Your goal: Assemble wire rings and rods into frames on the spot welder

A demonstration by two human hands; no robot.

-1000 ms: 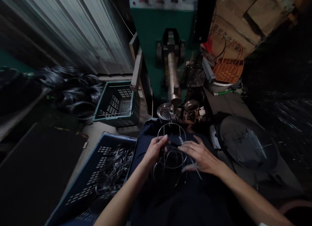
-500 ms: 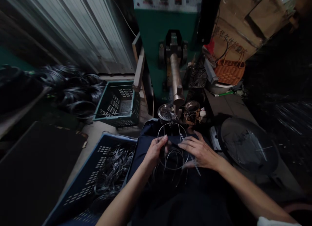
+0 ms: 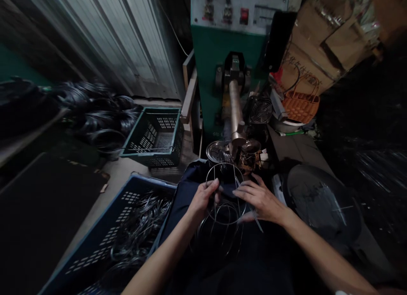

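Observation:
A wire frame [image 3: 226, 224] of thin rings joined by straight wires is held above my lap, in front of the machine's metal arm [image 3: 235, 110]. My left hand [image 3: 203, 198] pinches its left side between thumb and fingers. My right hand [image 3: 265, 201] is at its right side, fingers closed on a few thin straight wire rods [image 3: 258, 224] that slant down past the palm. The right fingertips reach the frame's right edge; whether they press on it I cannot tell. More curved wires hang below the upper ring, dim against the dark cloth [image 3: 181, 214].
A green machine [image 3: 210, 49] with a switch panel stands ahead. On the left are a blue crate [image 3: 127, 195] of wire pieces, a green crate [image 3: 149, 153] and black wire coils [image 3: 104, 117]. A round dark lid-like disc [image 3: 321, 201] and wicker basket [image 3: 300, 106] are on the right.
The view has shifted slightly, so the machine now appears lower and further right. Both hands keep nearly the same hold on the wire frame and rods.

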